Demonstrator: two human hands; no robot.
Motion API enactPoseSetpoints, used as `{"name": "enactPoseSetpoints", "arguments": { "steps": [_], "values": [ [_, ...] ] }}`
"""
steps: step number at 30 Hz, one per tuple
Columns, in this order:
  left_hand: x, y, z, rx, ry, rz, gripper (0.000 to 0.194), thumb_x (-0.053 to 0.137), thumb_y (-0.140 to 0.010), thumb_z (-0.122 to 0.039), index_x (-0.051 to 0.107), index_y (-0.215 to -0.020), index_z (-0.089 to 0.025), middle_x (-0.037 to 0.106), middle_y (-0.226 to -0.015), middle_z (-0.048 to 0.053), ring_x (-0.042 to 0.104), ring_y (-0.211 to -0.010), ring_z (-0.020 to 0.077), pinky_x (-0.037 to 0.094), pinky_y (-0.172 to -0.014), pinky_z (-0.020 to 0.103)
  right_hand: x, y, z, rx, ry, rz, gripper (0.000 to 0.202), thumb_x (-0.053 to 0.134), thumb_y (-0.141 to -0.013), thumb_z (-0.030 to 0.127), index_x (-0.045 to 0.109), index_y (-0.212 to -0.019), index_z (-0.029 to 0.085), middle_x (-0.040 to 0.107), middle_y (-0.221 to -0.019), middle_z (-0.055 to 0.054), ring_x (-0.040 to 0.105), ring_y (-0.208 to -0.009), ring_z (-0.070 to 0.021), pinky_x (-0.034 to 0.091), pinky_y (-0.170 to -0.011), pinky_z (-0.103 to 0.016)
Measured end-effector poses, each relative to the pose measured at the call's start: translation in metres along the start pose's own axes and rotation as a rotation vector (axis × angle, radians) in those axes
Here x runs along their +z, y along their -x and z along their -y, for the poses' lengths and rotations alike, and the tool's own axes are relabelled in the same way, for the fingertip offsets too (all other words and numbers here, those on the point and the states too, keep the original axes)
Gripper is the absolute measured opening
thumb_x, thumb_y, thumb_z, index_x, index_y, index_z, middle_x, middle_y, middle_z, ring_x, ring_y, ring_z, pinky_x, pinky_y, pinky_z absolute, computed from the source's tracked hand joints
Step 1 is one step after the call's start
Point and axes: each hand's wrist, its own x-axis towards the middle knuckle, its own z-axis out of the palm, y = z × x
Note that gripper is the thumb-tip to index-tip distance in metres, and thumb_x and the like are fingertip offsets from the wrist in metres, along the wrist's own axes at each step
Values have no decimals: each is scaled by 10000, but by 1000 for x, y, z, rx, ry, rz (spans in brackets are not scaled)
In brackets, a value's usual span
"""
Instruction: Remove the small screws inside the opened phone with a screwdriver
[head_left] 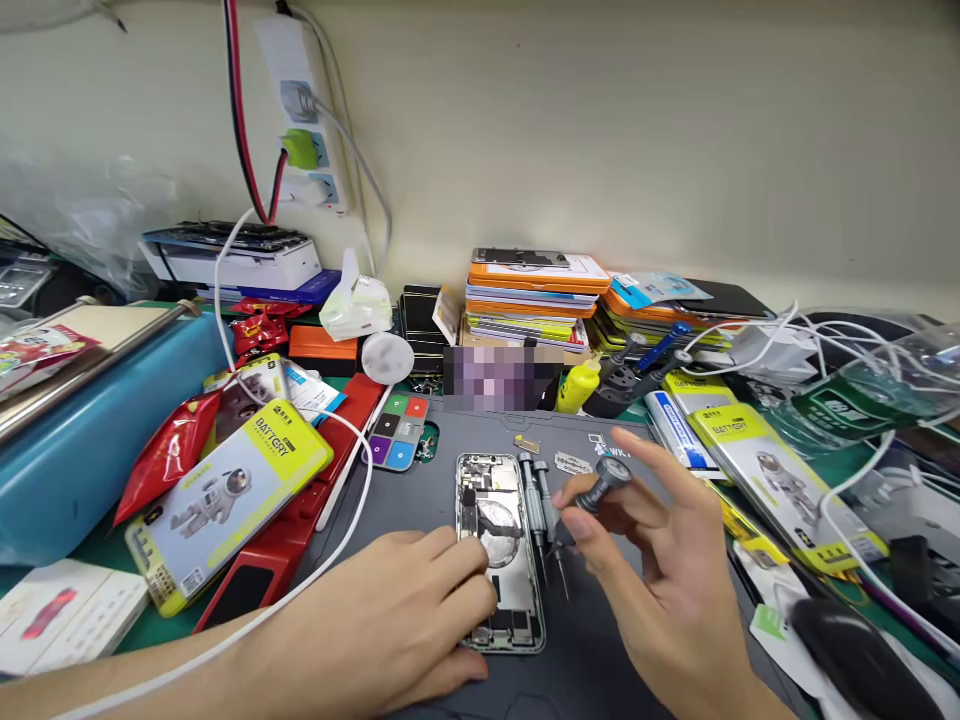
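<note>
An opened smartphone [517, 590] lies on the dark grey mat, its inner parts and a round coil showing. My left hand [412, 610] grips its left edge with curled fingers, the thumb by the bottom corner. My right hand [667, 560] holds a dark grey screwdriver [604, 487] between thumb and fingers, just right of the phone. The screwdriver is tilted, its knobbed end toward the upper right. Alongside the phone lie more grey screwdrivers [534, 505]. Above them sit a thin metal blade [573, 464] and a small gold-coloured piece [527, 444].
Battery packages [225, 500] lie at the left, with others [780, 490] at the right. A white cable [364, 500] loops over my left forearm. Behind the mat [420, 490] stand a tool holder [619, 385], a yellow bottle [577, 385] and stacked boxes [536, 275]. A black mouse [862, 650] is at lower right.
</note>
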Motion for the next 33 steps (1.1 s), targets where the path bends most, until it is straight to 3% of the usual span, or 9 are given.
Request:
{"name": "enactPoseSetpoints", "arguments": {
  "steps": [4, 11, 15, 19, 24, 27, 30, 33],
  "values": [
    [0, -1, 13, 87, 92, 1, 537, 992, -978, -477, 574, -1197, -220, 659, -1228, -26, 628, -1047, 231, 477, -798, 418, 9, 10, -7, -59, -36, -9, 661, 682, -1119, 93, 452, -1714, 267, 757, -1121, -49, 805, -916, -140, 714, -805, -204],
    [-2, 1, 13, -16, 224, 50, 564, 962, -1016, -412, 536, -1344, -243, 671, -1431, -55, 666, -1163, 231, 537, -918, 419, 8, 20, -11, -102, -125, 46, 830, 643, -1040, -85, 442, -1759, 278, 758, -1080, -36, 812, -948, -145, 711, -795, -177],
    [-3, 1, 10, -34, 120, -7, 679, 988, -963, -487, 486, -1338, -225, 700, -1397, -37, 697, -1103, 260, 588, -847, 465, 8, 19, -11, -90, -95, 58, 864, 673, -1045, -69, 414, -1790, 282, 775, -1124, -40, 825, -970, -152, 728, -864, -198],
    [-1, 1, 13, -64, 127, -24, 672, 984, -976, -371, 454, -1372, -249, 707, -1342, -16, 712, -1103, 289, 630, -806, 485, 9, 19, -7, -68, -53, 52, 832, 692, -1073, -15, 397, -1794, 278, 775, -1101, -41, 828, -944, -172, 745, -862, -242],
    [5, 4, 15, -134, 156, -73, 695, 957, -995, -294, 451, -1471, -282, 623, -1566, 2, 676, -1285, 306, 662, -920, 541, 9, 18, -4, -21, -50, 55, 788, 710, -1086, 19, 424, -1765, 298, 777, -1080, -28, 827, -962, -169, 744, -860, -242],
    [7, 5, 14, -208, 189, -95, 642, 977, -970, -252, 482, -1379, -270, 625, -1402, 10, 672, -1209, 294, 624, -920, 526, 8, 18, -5, -28, -52, 47, 778, 705, -1085, 14, 438, -1755, 306, 772, -1079, -21, 819, -957, -147, 730, -845, -210],
    [7, 5, 15, -270, 283, -98, 506, 967, -965, -190, 540, -1231, -240, 608, -1169, -17, 643, -1001, 270, 494, -822, 442, 8, 19, -3, -30, -55, 49, 753, 661, -1100, 15, 446, -1757, 314, 764, -1136, -38, 806, -951, -126, 717, -814, -185],
    [6, 4, 17, -267, 336, -117, 454, 969, -955, -148, 555, -1130, -210, 583, -1055, -17, 584, -918, 245, 385, -774, 391, 12, 22, 5, -11, -76, 72, 745, 602, -1112, 6, 437, -1767, 320, 746, -1211, -59, 808, -1004, -123, 715, -820, -181]
  ]
}}
